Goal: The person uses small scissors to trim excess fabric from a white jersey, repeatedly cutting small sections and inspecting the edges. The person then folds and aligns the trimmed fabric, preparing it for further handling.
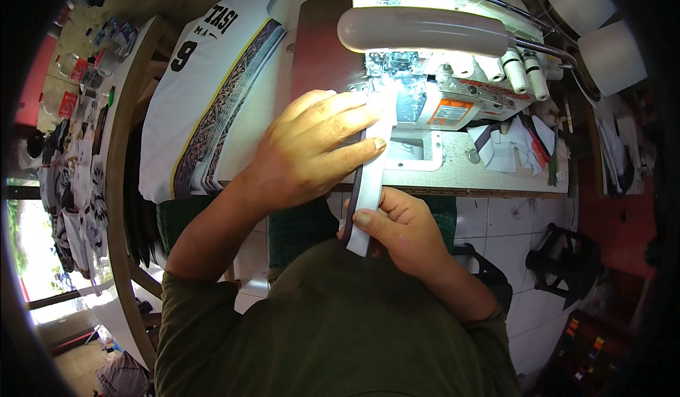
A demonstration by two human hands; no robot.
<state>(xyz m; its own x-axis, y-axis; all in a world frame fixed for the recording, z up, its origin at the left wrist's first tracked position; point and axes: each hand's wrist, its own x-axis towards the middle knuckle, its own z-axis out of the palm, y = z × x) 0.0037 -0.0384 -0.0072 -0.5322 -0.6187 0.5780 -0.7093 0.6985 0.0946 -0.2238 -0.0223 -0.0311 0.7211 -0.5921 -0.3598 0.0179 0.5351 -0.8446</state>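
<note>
A narrow white fabric strip with a dark edge runs from the lit sewing machine toward me, over the table's front edge. My left hand lies on the strip close to the needle area, fingers stretched out and pressing from above. Below the table edge, my right hand pinches the strip's near end between thumb and fingers. Glare from the lamp hides the needle and presser foot.
A stack of white jerseys with patterned side bands covers the table's left. Fabric scraps lie right of the machine. A lamp hangs above it, beside thread cones. A dark stool stands on the tiled floor.
</note>
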